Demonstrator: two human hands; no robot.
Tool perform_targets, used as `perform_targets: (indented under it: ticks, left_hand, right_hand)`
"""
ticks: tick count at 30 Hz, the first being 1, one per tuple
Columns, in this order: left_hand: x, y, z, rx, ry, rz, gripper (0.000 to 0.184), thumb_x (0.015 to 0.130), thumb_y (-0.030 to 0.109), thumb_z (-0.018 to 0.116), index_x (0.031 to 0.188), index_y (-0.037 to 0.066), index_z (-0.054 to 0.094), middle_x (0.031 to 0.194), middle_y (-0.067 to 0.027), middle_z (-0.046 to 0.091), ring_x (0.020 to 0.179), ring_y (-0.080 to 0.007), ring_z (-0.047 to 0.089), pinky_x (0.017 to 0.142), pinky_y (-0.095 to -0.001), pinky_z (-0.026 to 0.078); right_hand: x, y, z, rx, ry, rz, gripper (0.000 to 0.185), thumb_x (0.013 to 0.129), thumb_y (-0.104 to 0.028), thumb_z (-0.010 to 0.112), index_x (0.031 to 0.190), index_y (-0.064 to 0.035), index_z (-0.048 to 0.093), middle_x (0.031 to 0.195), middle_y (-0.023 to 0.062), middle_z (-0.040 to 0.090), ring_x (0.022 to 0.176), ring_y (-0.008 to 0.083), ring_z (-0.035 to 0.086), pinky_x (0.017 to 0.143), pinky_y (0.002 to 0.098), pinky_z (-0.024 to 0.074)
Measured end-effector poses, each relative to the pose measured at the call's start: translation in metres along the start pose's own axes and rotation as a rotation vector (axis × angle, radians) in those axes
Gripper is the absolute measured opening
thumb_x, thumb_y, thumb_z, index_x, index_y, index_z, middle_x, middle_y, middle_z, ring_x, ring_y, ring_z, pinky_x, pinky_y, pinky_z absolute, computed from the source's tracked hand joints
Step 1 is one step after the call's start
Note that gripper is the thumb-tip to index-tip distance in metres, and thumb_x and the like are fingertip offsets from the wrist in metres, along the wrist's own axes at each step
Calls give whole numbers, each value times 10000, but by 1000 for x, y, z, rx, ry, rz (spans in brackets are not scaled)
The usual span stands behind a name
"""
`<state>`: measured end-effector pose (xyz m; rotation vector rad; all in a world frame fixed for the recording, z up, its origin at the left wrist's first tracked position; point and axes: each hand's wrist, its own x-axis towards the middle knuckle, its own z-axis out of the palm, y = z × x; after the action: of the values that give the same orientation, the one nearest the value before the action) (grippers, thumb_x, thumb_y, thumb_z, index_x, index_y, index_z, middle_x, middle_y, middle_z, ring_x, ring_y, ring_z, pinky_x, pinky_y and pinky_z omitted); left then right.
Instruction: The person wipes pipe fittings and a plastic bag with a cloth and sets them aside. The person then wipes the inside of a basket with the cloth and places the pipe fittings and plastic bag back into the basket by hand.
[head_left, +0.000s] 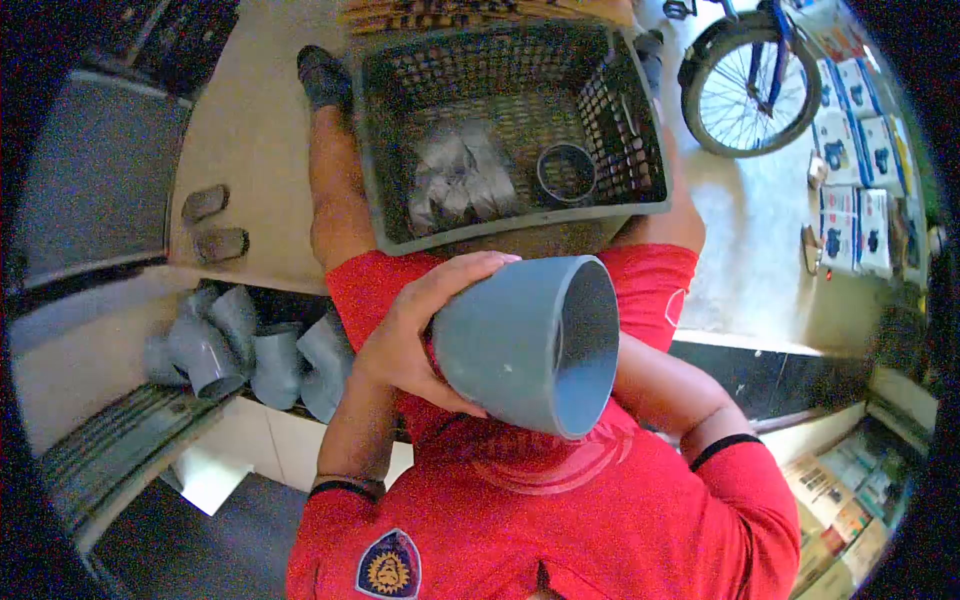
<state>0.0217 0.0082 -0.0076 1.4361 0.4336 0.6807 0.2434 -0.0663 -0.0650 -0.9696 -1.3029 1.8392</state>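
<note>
My left hand (405, 340) is wrapped round the closer end of a large grey plastic pipe fitting (495, 345), thumb below and fingers above. The fitting is tilted in front of my chest, its wide round mouth facing right. My right forearm (665, 385) reaches in behind the fitting, which hides that hand and its fingers. Beyond the fitting, a black plastic crate (520, 222) stands between my legs. Inside it lie a crumpled silvery plastic bag (460, 175) and a dark ring (567, 172).
Several grey pipe elbows (275, 365) are piled at my left. A pair of slippers (220, 240) lies on the floor beyond them. At the far right are a bicycle wheel (750, 85) and several printed boxes (855, 150). More boxes (820, 500) stand at lower right.
</note>
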Motion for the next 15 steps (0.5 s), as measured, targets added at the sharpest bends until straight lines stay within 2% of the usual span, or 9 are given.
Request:
perform_targets:
  ticks: [2, 4, 7, 10, 13, 15]
  left_hand:
    - [-7, -11, 9, -123, 56, -109, 1312, 431, 404, 1000, 1517, 22, 371, 1498, -206, 479, 1388, -349, 476, 1174, -485, 329]
    - [-9, -26, 25, -152, 184, -121, 1369, 426, 474, 988, 1529, -4, 333, 1520, -207, 448, 1399, -341, 458, 1169, -486, 337]
    - [-6, -48, 35, -181, 340, -110, 1369, 429, 484, 983, 1528, -8, 331, 1520, -207, 447, 1399, -340, 458, 1169, -485, 337]
    - [-15, -49, 28, -295, 347, -101, 1370, 432, 493, 978, 1528, -11, 329, 1520, -207, 446, 1399, -339, 458, 1169, -484, 337]
    - [-21, -44, 16, -389, 302, -74, 1370, 435, 502, 974, 1527, -15, 327, 1520, -208, 445, 1399, -339, 458, 1169, -483, 337]
    - [-14, -45, 1, -458, 257, -59, 1370, 437, 508, 970, 1527, -17, 326, 1520, -208, 444, 1399, -338, 457, 1170, -482, 337]
  right_hand:
    - [-2, -3, 3, 47, -33, -17, 502, 997, -166, 555, 1467, -18, 460, 1467, 177, 530, 1328, 263, 538, 1155, 435, 400]
    - [-5, -4, 7, 132, -86, -23, 516, 989, -167, 562, 1470, -15, 453, 1471, 180, 526, 1330, 269, 536, 1155, 441, 399]
    - [-7, 1, 9, 405, -189, 1, 538, 978, -169, 573, 1476, -10, 443, 1477, 183, 519, 1335, 279, 534, 1155, 450, 397]
    - [-7, 14, 4, 822, -364, 47, 561, 967, -171, 584, 1482, -6, 433, 1484, 187, 512, 1339, 289, 531, 1154, 460, 395]
    - [-11, 24, -7, 1095, -524, 94, 584, 956, -173, 595, 1487, -1, 423, 1490, 190, 505, 1343, 299, 528, 1154, 469, 394]
    - [-21, 20, -12, 1195, -542, 117, 600, 949, -174, 602, 1491, 2, 416, 1494, 193, 500, 1346, 305, 526, 1154, 475, 392]
